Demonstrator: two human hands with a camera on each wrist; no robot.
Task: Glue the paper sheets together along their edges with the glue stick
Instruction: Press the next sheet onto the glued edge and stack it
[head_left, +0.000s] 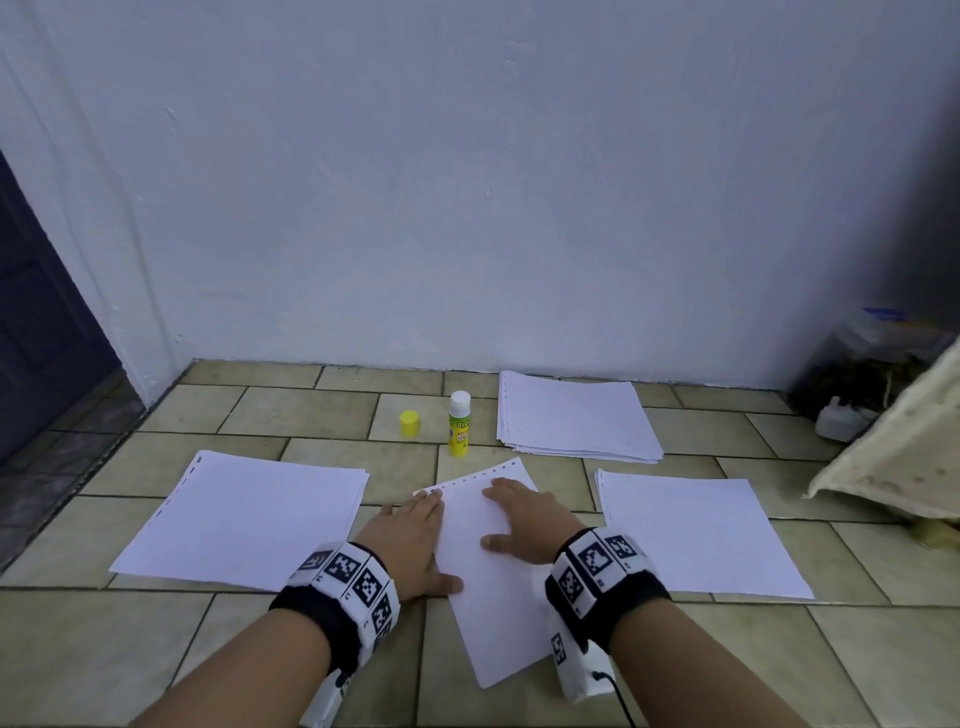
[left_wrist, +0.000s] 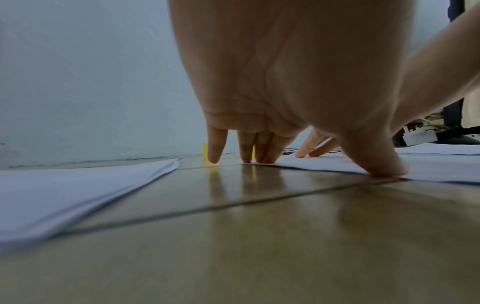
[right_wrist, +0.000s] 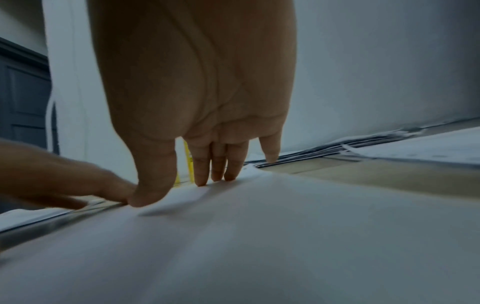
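Nearest us are our two forearms with their marker-patterned wristbands, and just past them both hands lie flat on the middle sheet (head_left: 488, 587), which sits askew on the tiled floor (head_left: 675, 670) with its punched edge turned away from us. Our left hand (head_left: 410, 545) has its fingers straight, resting across the sheet's left edge, thumb on the paper and little finger over bare tile in the left wrist view. Our right hand (head_left: 524, 522) is spread on the paper itself, fingers straight, gripping nothing. The two hands are apart, with bare paper between them.

We judge this to be the pressing or squaring step. To do it well, we should keep the palms low and stroke outward toward the edges, so that no wrinkle gets trapped. Whether a second sheet lies beneath, or glue is already on, we cannot tell. One hand should anchor the paper while the other smooths, since loose paper on glazed tile will likely slide.

By our count:
- one glue stick (head_left: 460, 423), standing upright and uncapped beyond the sheet, near the wall
- one yellow cap (head_left: 410, 423), just left of it
- three paper stacks: left stack (head_left: 249, 519), right stack (head_left: 696, 535), and far stack (head_left: 576, 421) by the wall
- one sheet under our hands
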